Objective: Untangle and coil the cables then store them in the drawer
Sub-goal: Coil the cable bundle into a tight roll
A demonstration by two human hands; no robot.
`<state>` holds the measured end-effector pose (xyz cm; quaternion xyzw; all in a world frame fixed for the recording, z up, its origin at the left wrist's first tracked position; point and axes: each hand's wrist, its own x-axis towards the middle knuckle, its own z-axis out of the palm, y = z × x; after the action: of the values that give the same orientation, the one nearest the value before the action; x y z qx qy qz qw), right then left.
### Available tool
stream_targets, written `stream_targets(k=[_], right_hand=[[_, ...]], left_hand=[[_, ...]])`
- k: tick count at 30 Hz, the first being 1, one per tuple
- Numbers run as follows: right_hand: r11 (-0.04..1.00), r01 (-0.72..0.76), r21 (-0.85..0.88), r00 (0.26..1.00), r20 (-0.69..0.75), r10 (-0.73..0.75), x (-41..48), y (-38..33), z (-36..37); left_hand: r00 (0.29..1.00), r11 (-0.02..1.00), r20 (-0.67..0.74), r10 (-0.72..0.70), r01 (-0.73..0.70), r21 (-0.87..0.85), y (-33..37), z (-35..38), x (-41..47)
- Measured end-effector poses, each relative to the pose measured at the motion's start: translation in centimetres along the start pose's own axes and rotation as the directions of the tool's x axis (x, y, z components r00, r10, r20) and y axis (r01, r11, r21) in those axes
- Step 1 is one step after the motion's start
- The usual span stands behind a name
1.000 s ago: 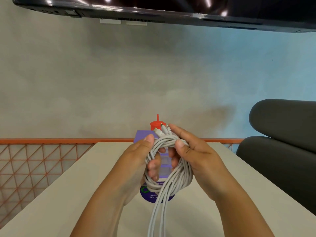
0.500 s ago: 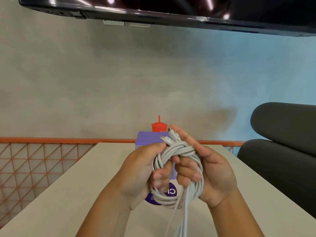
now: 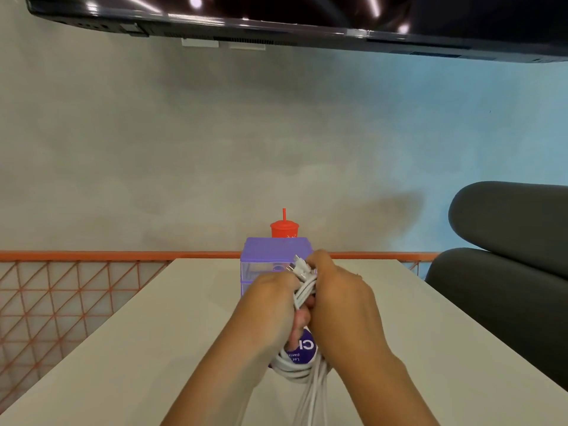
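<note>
Squarely between left hand (image 3: 267, 312), right hand (image 3: 342, 302): cable coil (image 3: 292, 368), gripped.

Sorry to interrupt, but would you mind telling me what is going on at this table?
A person grips a bundle of white cables with the left hand and the right hand, just above the pale table. The bundle is coiled, with plug ends poking out at the top and loose tails hanging below. The purple drawer unit stands behind the hands, with a red cup behind it. The cables are not yet stored.
</note>
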<state>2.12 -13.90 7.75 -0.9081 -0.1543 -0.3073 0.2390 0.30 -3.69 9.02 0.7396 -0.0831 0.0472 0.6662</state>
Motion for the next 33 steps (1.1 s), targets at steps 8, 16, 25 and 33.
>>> stream_targets(k=[8, 16, 25, 33], right_hand=[[0.823, -0.210, 0.528, 0.944, 0.328, 0.031, 0.1, 1.8, -2.0], [0.771, -0.094, 0.630, 0.996, 0.069, 0.064, 0.5, 2.0, -2.9], [0.931, 0.365, 0.007, 0.893, -0.287, -0.347, 1.0, 2.4, -1.1], [0.913, 0.385, -0.133, 0.817, -0.412, -0.404, 0.8, 1.9, -0.8]], left_hand=[[0.991, 0.990, 0.048, 0.126, -0.128, 0.061, 0.1, 0.7, -0.7], [0.933, 0.949, 0.342, 0.109, 0.004, -0.315, -0.4, -0.6, -0.2], [0.950, 0.892, 0.312, 0.023, 0.121, -0.435, 0.1, -0.2, -0.3], [0.888, 0.908, 0.450, 0.097, 0.105, -0.405, 0.9, -2.0, -1.0]])
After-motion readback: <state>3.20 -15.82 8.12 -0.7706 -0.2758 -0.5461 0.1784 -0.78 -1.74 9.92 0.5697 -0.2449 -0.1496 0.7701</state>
